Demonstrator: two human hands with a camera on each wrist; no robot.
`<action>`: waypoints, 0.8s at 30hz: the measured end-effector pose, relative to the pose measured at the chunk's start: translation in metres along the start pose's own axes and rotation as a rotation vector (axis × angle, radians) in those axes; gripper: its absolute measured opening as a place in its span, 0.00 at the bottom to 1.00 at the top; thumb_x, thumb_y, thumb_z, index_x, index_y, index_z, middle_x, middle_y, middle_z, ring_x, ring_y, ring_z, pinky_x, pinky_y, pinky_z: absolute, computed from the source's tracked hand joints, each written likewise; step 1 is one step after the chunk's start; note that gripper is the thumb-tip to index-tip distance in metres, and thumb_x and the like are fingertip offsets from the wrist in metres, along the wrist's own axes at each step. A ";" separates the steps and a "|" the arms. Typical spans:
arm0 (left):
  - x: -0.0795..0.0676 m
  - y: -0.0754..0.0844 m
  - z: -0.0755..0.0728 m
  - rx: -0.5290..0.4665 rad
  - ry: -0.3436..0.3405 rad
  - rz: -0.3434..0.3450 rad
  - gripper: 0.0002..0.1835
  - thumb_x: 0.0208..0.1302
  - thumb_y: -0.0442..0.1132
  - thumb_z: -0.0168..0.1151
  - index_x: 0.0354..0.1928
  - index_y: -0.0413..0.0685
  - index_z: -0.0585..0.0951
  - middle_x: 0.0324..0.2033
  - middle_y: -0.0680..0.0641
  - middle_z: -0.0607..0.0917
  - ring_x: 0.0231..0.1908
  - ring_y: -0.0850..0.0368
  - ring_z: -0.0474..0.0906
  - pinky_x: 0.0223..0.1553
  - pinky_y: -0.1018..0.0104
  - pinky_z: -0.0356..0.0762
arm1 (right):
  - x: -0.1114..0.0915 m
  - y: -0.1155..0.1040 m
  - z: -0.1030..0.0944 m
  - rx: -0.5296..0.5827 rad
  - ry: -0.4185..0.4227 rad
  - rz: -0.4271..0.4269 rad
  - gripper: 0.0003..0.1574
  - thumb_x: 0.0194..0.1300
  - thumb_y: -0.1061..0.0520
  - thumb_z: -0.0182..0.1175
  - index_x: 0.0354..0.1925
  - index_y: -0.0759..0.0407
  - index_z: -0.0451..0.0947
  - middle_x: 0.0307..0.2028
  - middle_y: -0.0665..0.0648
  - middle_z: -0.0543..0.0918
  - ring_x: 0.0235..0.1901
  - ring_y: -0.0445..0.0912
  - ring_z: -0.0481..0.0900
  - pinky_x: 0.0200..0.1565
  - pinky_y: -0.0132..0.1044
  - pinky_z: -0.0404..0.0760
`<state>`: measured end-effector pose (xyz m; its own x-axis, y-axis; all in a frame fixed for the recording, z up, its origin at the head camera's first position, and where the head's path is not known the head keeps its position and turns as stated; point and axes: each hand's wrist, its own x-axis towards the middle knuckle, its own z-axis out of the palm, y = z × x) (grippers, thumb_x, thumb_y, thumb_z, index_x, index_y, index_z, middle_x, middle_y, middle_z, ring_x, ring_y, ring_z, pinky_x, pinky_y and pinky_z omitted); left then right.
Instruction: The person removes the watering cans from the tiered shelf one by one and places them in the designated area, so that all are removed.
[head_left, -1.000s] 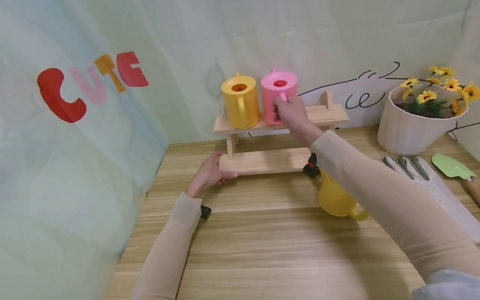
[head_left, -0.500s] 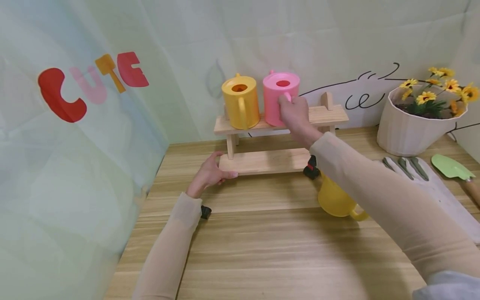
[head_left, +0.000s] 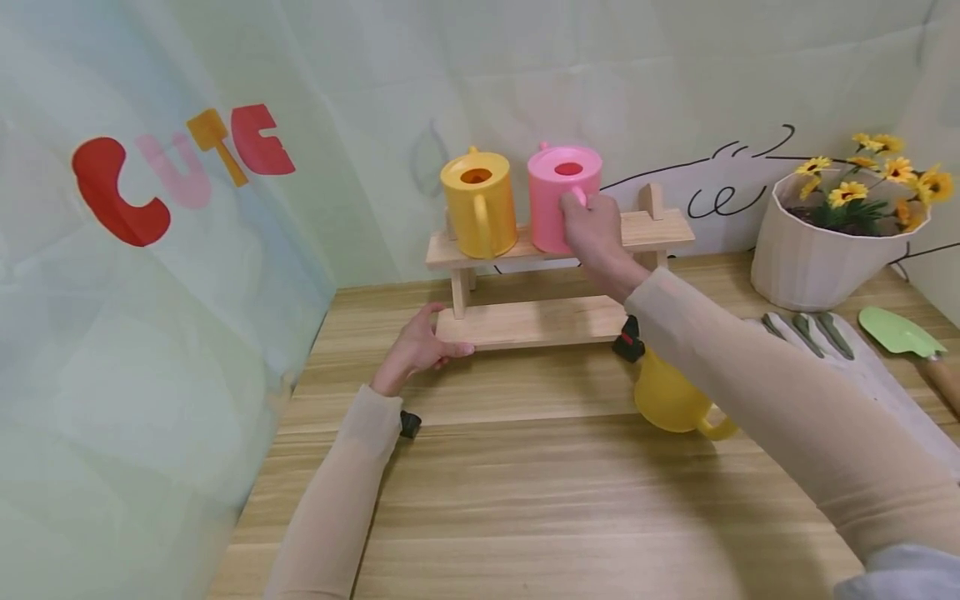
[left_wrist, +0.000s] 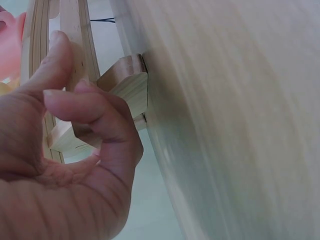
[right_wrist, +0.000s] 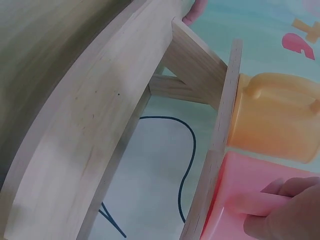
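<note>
A pink watering can point(head_left: 547, 200) stands upright on the top tier of a two-tier wooden stand point(head_left: 536, 321). My right hand point(head_left: 596, 233) grips its handle, which the right wrist view shows with fingers curled round it. Close by on its left is a yellow watering can point(head_left: 483, 221), upright with its handle facing me. At the left end of the lower tier, my left hand point(head_left: 422, 340) holds the board, thumb along its front edge. In the left wrist view the fingers of the left hand point(left_wrist: 100, 130) curl about the wooden end.
Another yellow watering can point(head_left: 667, 396) is on the table, partly behind my right sleeve. Farther right are a pair of gardening gloves point(head_left: 862, 367), a green trowel point(head_left: 900, 332) and a white pot point(head_left: 810, 262) of yellow flowers. A printed cloth wall point(head_left: 360, 100) rises behind.
My right hand and the pink watering can have shifted slightly right along the top tier, widening the gap to the yellow one. The left hand keeps its place.
</note>
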<state>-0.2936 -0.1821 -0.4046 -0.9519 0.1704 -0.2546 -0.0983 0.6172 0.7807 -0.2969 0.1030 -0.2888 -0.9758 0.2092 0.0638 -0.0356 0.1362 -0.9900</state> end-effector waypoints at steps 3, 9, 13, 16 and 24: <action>0.001 0.000 0.000 -0.002 -0.001 -0.001 0.57 0.65 0.41 0.82 0.86 0.44 0.54 0.38 0.44 0.81 0.22 0.60 0.74 0.27 0.69 0.75 | -0.003 0.000 -0.002 -0.013 -0.011 -0.008 0.22 0.82 0.52 0.47 0.26 0.53 0.66 0.23 0.46 0.70 0.26 0.42 0.69 0.32 0.33 0.70; 0.000 -0.001 -0.001 -0.004 -0.005 0.000 0.57 0.64 0.42 0.82 0.86 0.44 0.54 0.35 0.45 0.81 0.22 0.60 0.74 0.28 0.68 0.75 | -0.011 -0.001 -0.006 -0.022 -0.014 -0.016 0.23 0.81 0.52 0.47 0.25 0.54 0.66 0.21 0.46 0.70 0.25 0.42 0.67 0.30 0.33 0.68; 0.000 0.000 -0.001 -0.005 -0.003 0.000 0.57 0.64 0.42 0.82 0.86 0.44 0.54 0.37 0.44 0.82 0.22 0.60 0.74 0.27 0.68 0.75 | -0.019 -0.001 -0.008 -0.035 -0.015 -0.012 0.24 0.81 0.52 0.47 0.24 0.54 0.65 0.19 0.46 0.69 0.23 0.42 0.65 0.27 0.34 0.65; 0.000 0.000 -0.001 -0.007 0.001 0.001 0.57 0.64 0.42 0.82 0.86 0.44 0.54 0.40 0.43 0.82 0.22 0.60 0.74 0.27 0.69 0.75 | -0.026 0.000 -0.009 -0.031 -0.013 -0.012 0.24 0.80 0.53 0.48 0.22 0.53 0.64 0.19 0.46 0.69 0.23 0.42 0.65 0.28 0.34 0.64; 0.002 -0.001 -0.001 -0.008 -0.003 0.002 0.58 0.64 0.42 0.82 0.86 0.43 0.54 0.37 0.44 0.81 0.22 0.60 0.74 0.27 0.68 0.76 | -0.047 0.001 -0.012 -0.034 -0.032 -0.016 0.23 0.79 0.53 0.47 0.24 0.56 0.66 0.22 0.49 0.71 0.25 0.43 0.66 0.30 0.34 0.65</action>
<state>-0.2960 -0.1831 -0.4060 -0.9511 0.1739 -0.2552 -0.0991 0.6109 0.7855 -0.2485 0.1051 -0.2913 -0.9816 0.1756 0.0753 -0.0447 0.1720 -0.9841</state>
